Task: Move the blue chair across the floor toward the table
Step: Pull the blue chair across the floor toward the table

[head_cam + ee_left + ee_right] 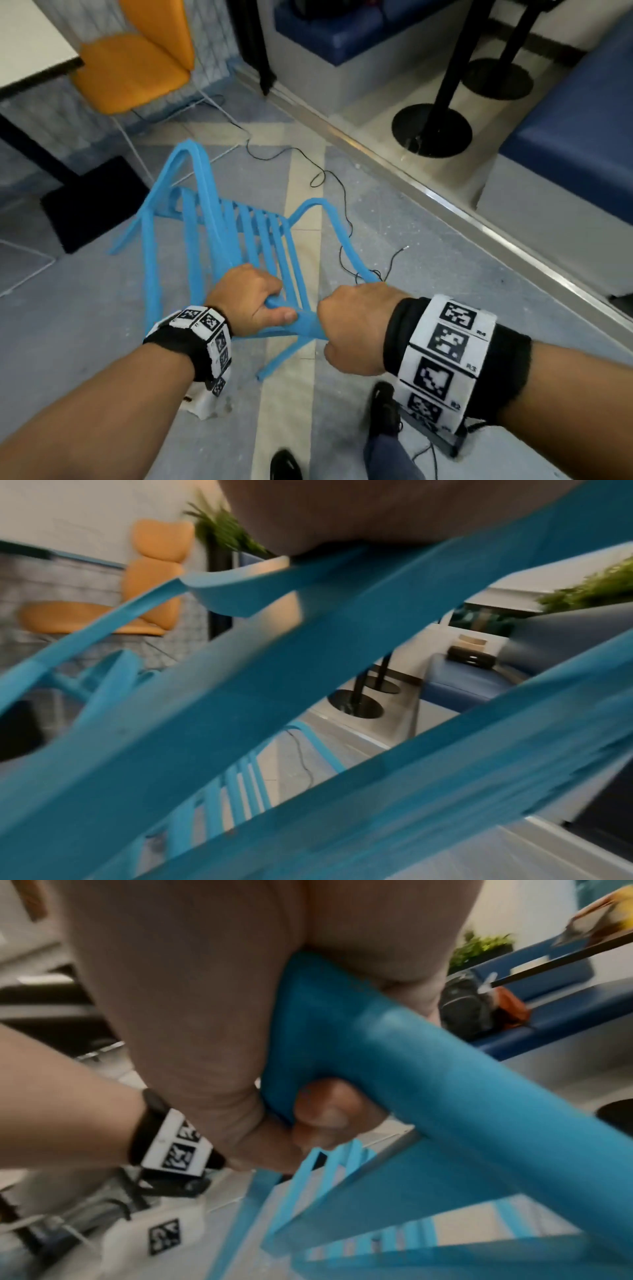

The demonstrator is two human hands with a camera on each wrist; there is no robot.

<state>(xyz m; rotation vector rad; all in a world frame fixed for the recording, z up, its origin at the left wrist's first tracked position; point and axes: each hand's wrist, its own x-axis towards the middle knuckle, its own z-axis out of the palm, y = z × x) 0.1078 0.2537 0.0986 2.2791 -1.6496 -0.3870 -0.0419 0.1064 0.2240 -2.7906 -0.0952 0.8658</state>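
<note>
Both hands grip the top rail of the chair [219, 226] back, which suits steering it from behind: the left hand [250, 298] has its fingers curled over the rail with the thumb pressed along its near face, and the right hand [356, 329] is fisted round the rail's right end, where the right wrist view shows fingertips [325, 1110] wrapped underneath the blue bar. The two hands sit close together, almost touching, so the pull or push goes through one stiff part of the frame rather than the thin slats. The chair looks tipped back toward the person, seat and arms pointing away, and stands on the floor [85, 325] about midway between the person's feet and the table [30, 44], whose white corner shows at the far left with an orange chair [137, 65] tucked beside it. Tipping probably lifts the front legs so fewer drag. A loose black cable [329, 178] runs across the floor just right of the chair; a leg could catch it. The chair is well apart from the table, so most of the travel seems yet to come.
</note>
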